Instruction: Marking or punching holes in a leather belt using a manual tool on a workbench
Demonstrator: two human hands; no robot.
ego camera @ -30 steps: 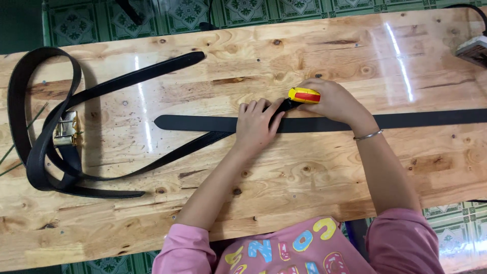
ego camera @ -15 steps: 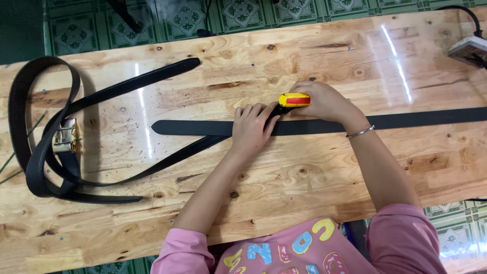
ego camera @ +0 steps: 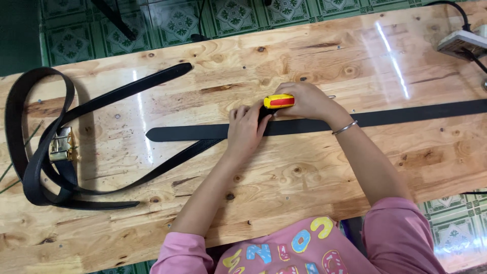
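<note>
A long black belt strap lies flat across the wooden table, its pointed end at the left. My left hand presses flat on the strap, fingers spread. Just to its right, my right hand grips a tool with a yellow and red handle, its tip down on the strap beside my left fingertips. A thin metal bangle sits on my right wrist.
Other black belts lie coiled at the table's left end, with a gold-coloured buckle among them; one strap runs diagonally under the flat one. A grey device with a cable sits at the far right corner. Green patterned floor tiles lie beyond the table.
The view has shifted slightly and the strap's pointed end sits a little further left. Both hands stay on the strap, with the tool now held a little more to the left.
</note>
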